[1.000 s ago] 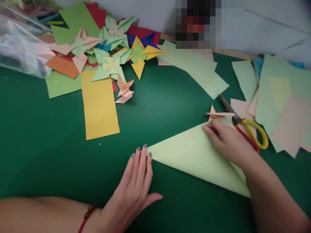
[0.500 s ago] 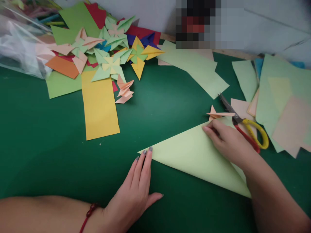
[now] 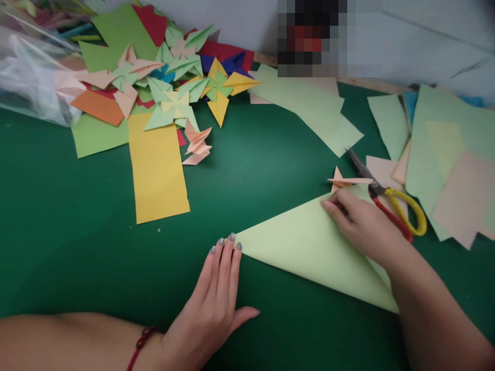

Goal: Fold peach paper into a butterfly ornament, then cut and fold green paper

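A pale green sheet of paper (image 3: pixel 297 242), folded into a long pointed shape, lies on the green tabletop. My left hand (image 3: pixel 216 293) rests flat over its narrow left tip, fingers stretched out and thumb apart. With fingers bent together, my right hand (image 3: pixel 359 219) grips the paper near its upper right edge; the exact hold under the fingers is hidden. Just beyond that hand are scissors (image 3: pixel 381 190) with one yellow and one red handle, their blades slightly apart. A small peach folded paper piece (image 3: pixel 338 180) touches the scissors' side.
Folded paper stars (image 3: pixel 176 105) and coloured sheets are heaped at the back left, beside a clear plastic bag (image 3: pixel 34 77). A yellow paper strip (image 3: pixel 159 175) extends towards me. Pale green offcuts (image 3: pixel 317 113) lie at the back, and more sheets (image 3: pixel 433 139) at the right.
The fingers of my left hand have shifted slightly left and up, now covering the paper's tip. My right hand and the paper stay in place.
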Motion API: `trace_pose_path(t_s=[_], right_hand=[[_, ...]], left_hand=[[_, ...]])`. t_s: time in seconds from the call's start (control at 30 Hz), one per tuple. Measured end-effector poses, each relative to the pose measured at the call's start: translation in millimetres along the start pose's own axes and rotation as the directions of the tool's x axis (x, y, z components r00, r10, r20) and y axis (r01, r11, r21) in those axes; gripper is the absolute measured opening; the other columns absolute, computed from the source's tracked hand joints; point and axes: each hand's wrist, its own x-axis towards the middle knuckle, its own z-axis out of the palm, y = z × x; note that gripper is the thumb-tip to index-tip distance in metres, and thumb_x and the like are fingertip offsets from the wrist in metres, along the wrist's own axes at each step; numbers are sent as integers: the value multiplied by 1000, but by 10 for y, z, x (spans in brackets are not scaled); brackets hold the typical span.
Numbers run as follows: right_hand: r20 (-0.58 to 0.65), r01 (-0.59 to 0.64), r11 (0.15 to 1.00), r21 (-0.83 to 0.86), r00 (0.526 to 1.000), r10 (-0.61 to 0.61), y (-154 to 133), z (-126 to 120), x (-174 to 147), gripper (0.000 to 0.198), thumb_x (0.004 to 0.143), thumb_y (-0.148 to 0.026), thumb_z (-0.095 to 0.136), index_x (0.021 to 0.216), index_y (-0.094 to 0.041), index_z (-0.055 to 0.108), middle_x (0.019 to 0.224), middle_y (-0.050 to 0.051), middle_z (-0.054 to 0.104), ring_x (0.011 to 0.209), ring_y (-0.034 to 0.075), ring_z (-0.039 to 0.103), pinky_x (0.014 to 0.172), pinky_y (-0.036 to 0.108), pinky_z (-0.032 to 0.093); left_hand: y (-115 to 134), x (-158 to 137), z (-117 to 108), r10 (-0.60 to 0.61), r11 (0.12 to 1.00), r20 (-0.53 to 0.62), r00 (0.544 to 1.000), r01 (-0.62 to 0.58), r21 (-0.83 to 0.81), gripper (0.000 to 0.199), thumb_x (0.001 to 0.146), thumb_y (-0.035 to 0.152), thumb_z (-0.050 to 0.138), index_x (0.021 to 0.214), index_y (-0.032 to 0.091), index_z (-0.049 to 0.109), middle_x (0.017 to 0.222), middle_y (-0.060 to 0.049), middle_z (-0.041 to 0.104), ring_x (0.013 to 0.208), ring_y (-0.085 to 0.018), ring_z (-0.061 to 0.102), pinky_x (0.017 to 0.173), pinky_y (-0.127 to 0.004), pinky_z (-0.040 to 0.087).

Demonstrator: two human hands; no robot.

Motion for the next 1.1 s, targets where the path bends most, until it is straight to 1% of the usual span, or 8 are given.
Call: trace_pose_path(t_s=[0.2,0.3,0.5,0.67,0.77,0.87,1.0,1.1], right_hand=[[37,-44,999,-4,998,44,-7,-4,5,30,91,-45,35,73,-22,41,66,4,57,53,17,53,45,27,34],[35,-37,999,0,999,37,-10,-4,5,28,91,-43,35,73,-22,41,68,5,58,55,18,54,46,27,35],[-1,-3,1000,8,1000,3,-1,7,0,26,90,-41,36,74,-22,42,68,5,57,56,18,54,49,29,36],[5,-10,1000,6,1000,10,-1,7,3,26,90,-42,37,74,-22,43,69,5,58,57,18,55,50,29,38],[-4,4,1000,11,1000,-4,-2,4,2,28,90,-43,36,73,-22,42,68,5,58,55,18,54,47,29,36],[9,-7,1000,11,1000,7,-6,0,0,27,90,-42,36,72,-22,41,68,5,58,54,18,53,46,28,35],[43,-47,999,-1,998,47,-13,-7,4,27,90,-42,36,73,-22,40,68,4,58,55,17,53,47,28,35],[49,-55,998,-3,997,55,-18,-10,10,27,90,-43,36,73,-22,42,70,5,59,56,18,54,48,28,35]], left_hand=[[-47,51,-25,35,998,-52,998,-32,54,87,85,65,33,133,-6,41,133,-26,48,126,-36,43,110,-44,27],[-63,66,-30,56,996,-73,996,-51,78,86,86,65,32,134,-5,41,130,-26,51,123,-35,47,107,-42,31],[-67,41,-32,76,991,8,997,-76,109,88,82,70,32,142,5,31,132,-22,51,126,-34,44,108,-43,29],[-90,51,-63,106,985,23,994,-108,137,83,85,66,32,141,5,34,134,-21,49,126,-34,43,110,-45,25],[-101,87,-68,155,981,-2,988,-154,115,78,86,63,36,137,5,41,139,-20,44,129,-34,40,111,-47,24],[-97,119,-39,187,981,-41,981,-185,65,78,84,63,40,132,1,47,140,-20,42,129,-34,38,110,-45,27],[-88,130,11,164,986,-66,984,-165,-1,72,88,59,37,129,1,50,138,-20,45,127,-32,41,103,-41,36],[-95,134,26,154,987,-79,985,-157,-25,66,89,55,37,128,3,51,138,-20,46,127,-31,42,100,-39,39]])
